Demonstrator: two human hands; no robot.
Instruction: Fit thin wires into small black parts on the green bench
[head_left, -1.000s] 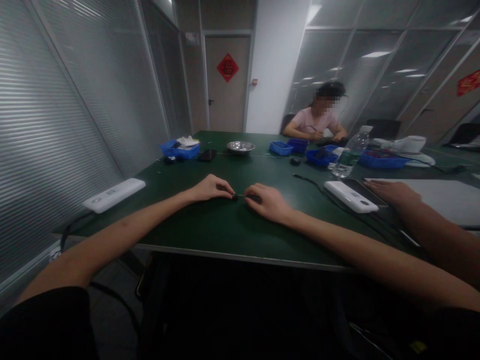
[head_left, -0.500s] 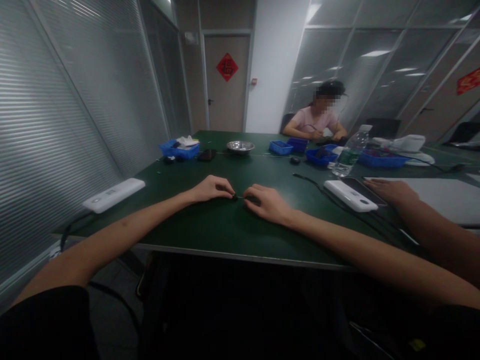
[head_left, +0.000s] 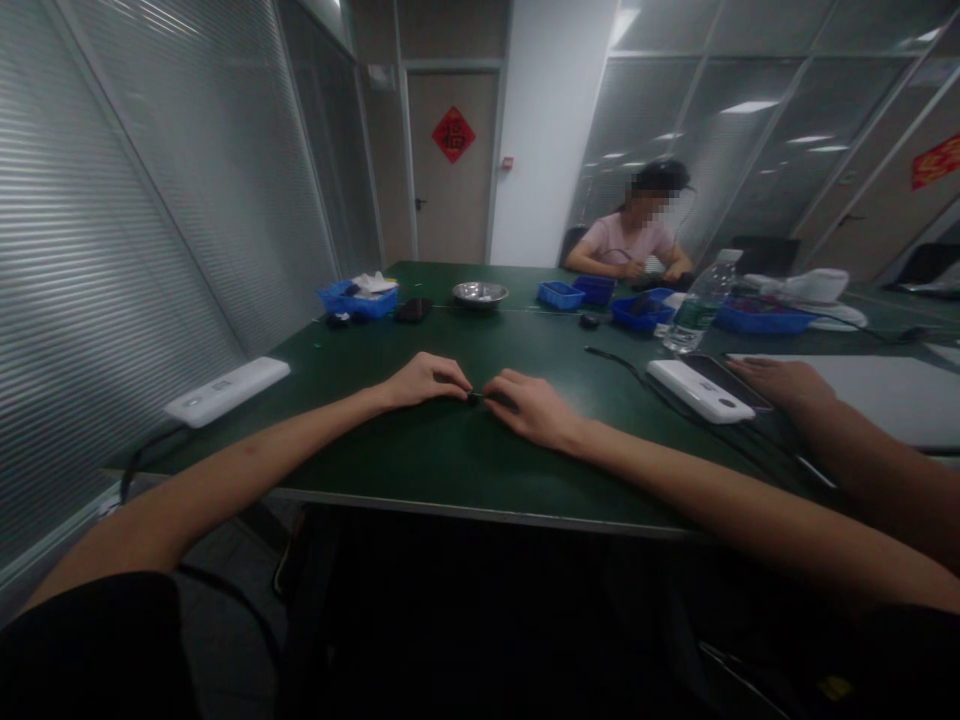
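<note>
Over the middle of the green table (head_left: 420,450), my left hand (head_left: 424,381) pinches a small dark piece (head_left: 472,397) between thumb and fingertips. It is too small to tell its kind. My right hand (head_left: 532,408) is closed just to the right, its fingertips pinched on a thin, light, rod-like thing that points at the dark piece. Most of this thin tool is hidden by the fingers. Its tip reaches the dark piece or comes very near it; I cannot tell which.
White power banks lie left (head_left: 229,391) and right (head_left: 699,391), with cables. Blue trays (head_left: 561,295), a metal dish (head_left: 480,293) and a water bottle (head_left: 703,303) stand further back. Another person's arm (head_left: 817,400) rests at right; a person (head_left: 637,235) sits across.
My right hand has moved slightly left, so the gap between my two hands is smaller. My left hand has hardly moved and keeps its pinch on the dark piece.
</note>
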